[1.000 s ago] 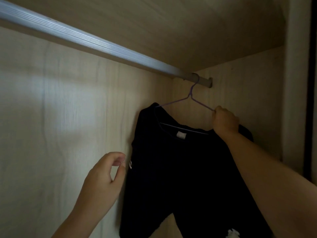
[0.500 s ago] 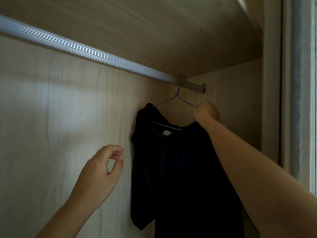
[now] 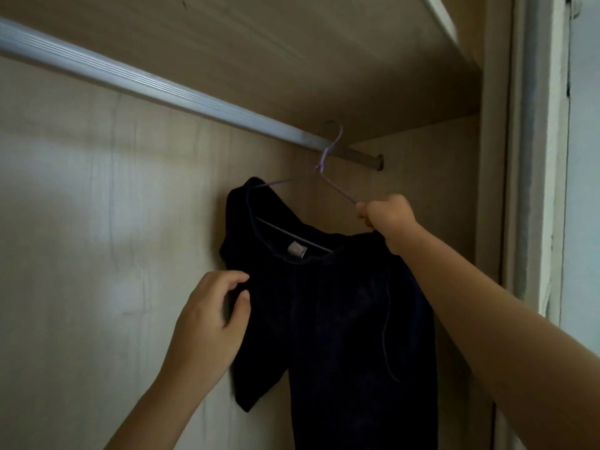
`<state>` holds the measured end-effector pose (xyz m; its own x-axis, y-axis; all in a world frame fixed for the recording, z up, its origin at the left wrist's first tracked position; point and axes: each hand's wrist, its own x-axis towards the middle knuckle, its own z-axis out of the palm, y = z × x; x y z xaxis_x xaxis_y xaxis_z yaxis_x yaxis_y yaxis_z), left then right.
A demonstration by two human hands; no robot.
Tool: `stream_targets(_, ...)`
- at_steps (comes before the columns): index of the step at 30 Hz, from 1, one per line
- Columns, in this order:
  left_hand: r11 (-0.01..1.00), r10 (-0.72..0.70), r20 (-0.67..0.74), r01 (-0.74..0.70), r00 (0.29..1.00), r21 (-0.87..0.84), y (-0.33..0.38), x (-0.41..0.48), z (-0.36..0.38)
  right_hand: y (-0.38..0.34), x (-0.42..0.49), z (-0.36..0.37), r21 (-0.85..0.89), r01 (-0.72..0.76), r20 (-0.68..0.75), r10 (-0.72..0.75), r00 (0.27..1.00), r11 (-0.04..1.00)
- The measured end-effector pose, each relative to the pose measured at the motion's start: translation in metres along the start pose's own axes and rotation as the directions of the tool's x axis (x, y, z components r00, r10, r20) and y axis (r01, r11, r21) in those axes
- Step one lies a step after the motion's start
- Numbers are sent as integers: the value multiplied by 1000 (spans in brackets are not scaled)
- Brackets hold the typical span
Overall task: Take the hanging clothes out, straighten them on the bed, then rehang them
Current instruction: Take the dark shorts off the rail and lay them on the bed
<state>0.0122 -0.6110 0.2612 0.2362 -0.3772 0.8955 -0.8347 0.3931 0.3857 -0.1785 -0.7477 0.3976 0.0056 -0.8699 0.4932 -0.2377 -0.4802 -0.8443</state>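
shirt (image 3: 341,319) black, small white neck label (image 3: 296,250); hanger (image 3: 328,164) lilac; rail (image 3: 156,89) ribbed silver; wardrobe panels (image 3: 97,254) pale woodgrain.

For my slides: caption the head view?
Right hand grips a purple wire hanger carrying a dark T-shirt at the wardrobe rod; left hand at its sleeve.

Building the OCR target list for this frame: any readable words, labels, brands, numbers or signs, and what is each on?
No readable text in this frame.
Neck tag inside the collar of the dark shirt: a pale patch, too small and blurred to read.
Hanger, rail, wardrobe panels: no markings visible.
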Motion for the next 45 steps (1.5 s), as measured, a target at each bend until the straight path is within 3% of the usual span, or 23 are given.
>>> stream_targets(6,996,-83,-115,79,990,-45,-17,-36,-8,43,-86,15,-28,-185,169,187,968,982)
stream_targets(13,985,-91,17,93,996,-144,-13,-94,-3,102,-178,-17,-82,-261,198,273,942,962)
stream_targets(16,995,-77,41,80,996,-53,-9,-116,-4,119,-214,-38,-87,-286,165,296,941,954)
stream_targets(19,999,-34,159,28,987,40,3,-137,6,136,-249,-60,-127,-310,137,326,935,942)
stream_targets(25,994,84,449,-105,889,23,34,-177,32,152,-311,-129,-164,-368,48,380,924,915)
stream_targets(30,962,230,528,-274,818,6,69,-206,47,159,-354,-197,-190,-391,-42,390,920,901)
stream_targets(34,974,227,607,-192,762,-124,91,-228,70,164,-385,-245,-205,-414,-124,397,910,887)
stream_targets(40,979,181,791,-30,585,-201,127,-290,89,195,-445,-283,-407,-449,-229,387,893,796)
stream_targets(45,953,299,735,-150,609,-263,130,-333,80,229,-503,-276,-541,-491,-283,401,871,683)
